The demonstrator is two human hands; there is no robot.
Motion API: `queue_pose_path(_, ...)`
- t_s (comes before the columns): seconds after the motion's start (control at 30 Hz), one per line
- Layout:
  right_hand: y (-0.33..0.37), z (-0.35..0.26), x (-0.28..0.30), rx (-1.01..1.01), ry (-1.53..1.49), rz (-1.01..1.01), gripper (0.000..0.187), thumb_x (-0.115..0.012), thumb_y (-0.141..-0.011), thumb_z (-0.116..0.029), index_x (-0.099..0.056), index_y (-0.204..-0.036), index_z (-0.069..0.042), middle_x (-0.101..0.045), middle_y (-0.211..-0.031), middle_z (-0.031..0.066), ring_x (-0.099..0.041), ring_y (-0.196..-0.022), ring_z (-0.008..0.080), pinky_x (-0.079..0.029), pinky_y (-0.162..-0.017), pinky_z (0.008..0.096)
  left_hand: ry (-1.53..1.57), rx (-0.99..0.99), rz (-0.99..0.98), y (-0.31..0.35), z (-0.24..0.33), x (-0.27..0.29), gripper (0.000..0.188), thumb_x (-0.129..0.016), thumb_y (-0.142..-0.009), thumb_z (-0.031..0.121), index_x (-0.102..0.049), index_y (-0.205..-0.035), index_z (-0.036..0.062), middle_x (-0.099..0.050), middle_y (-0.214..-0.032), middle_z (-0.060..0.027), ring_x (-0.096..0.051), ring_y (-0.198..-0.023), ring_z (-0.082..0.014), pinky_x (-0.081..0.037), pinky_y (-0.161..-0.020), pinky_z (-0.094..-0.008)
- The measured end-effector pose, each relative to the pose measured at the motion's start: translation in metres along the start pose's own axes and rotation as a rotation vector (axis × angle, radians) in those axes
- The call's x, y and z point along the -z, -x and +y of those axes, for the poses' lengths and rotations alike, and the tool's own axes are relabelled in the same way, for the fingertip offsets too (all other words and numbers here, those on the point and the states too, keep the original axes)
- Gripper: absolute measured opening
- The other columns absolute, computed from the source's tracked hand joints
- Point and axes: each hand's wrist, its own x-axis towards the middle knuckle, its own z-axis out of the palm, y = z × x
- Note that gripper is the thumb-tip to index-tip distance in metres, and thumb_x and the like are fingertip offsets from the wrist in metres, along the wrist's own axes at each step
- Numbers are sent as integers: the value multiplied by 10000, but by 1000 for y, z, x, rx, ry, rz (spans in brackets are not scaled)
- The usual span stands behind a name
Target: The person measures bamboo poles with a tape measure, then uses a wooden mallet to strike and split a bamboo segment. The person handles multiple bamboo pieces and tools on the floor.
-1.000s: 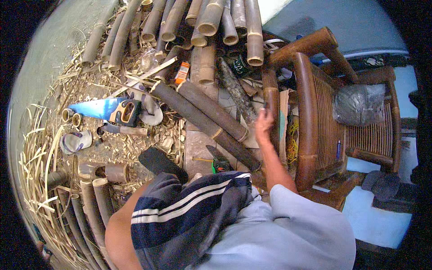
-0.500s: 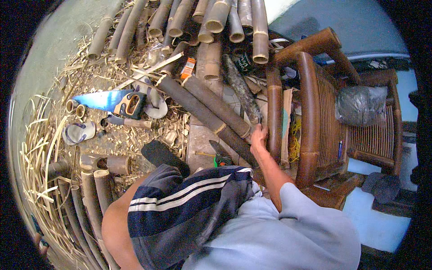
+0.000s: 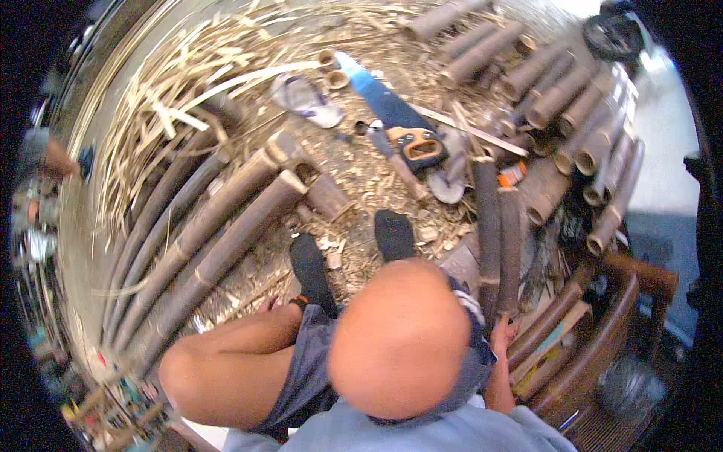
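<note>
While the right hand (image 3: pixel 503 337) is low beside the bent right knee (image 3: pixel 399 339), its fingers are at the near end of one of two dark bamboo lengths (image 3: pixel 510 252) that lie side by side just beyond it; whether the fingers grip that end or only touch it, I cannot tell. The left hand cannot be made out for certain: a small, blurred, finger-like shape shows near the left sock (image 3: pixel 312 271), well apart from the right hand, and its grip cannot be told. Just to the right of the right hand stands a brown bamboo chair (image 3: pixel 602 343), with a dark plastic bag (image 3: pixel 631 386) on its slats. Ahead of the right hand, past the far ends of the two lengths, lies an orange-and-white box (image 3: pixel 512 175). Farther ahead and to the left, a sandal (image 3: pixel 450 169) lies near a handsaw (image 3: pixel 392 113) with a blue blade and a tan-and-black handle, and beside the saw is a wooden-handled tool (image 3: pixel 403 172). A notched bamboo piece (image 3: pixel 320 188) lies well to the left of the right hand, past the ends of several long poles (image 3: pixel 241 264). A second sandal (image 3: pixel 307 102) lies farther out, near two short bamboo rings (image 3: pixel 337 79). Wood shavings (image 3: pixel 365 184) litter the ground between these things. Farthest from the right hand are a heap of pale split strips (image 3: pixel 188 90), ahead to the left, and a row of cut bamboo poles (image 3: pixel 557 98), ahead to the right.
</note>
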Motion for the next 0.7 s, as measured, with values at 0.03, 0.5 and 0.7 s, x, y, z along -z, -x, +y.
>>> queue_pose_path(0.03, -6, -26, 8, 98, 16, -31, 622, -618, -953, -378, -494, -1431, 0, -505, -1418, 283, -523, -1260, 424, -384, -1102, 487, 5, 1, 24, 1, -3, -1, 381, -615, -980, 261, -629, -1299, 53, -690, -1193, -186, -687, -1059, -289, -527, -928, -369)
queue_pose_path(0.5, 55, -408, -46, 1098, -235, -920, 277, -680, -923, -184, -650, -1134, -7, -657, -1079, 211, -625, -1024, 396, -498, -910, 446, -243, -449, 354, -66, 98, -32, 305, -641, -930, 227, -668, -1198, 82, -700, -1074, -159, -676, -1013, -355, -538, -872, -444)
queue_pose_path(0.7, 116, -502, -97, 1452, 40, -1086, 335, -645, -939, -249, -615, -1186, -25, -640, -1079, 216, -621, -1036, 412, -516, -890, 491, -646, -162, 179, -116, 128, -49, 448, -688, -881, 383, -633, -1195, 68, -708, -958, -218, -688, -908, -419, -539, -805, -537)
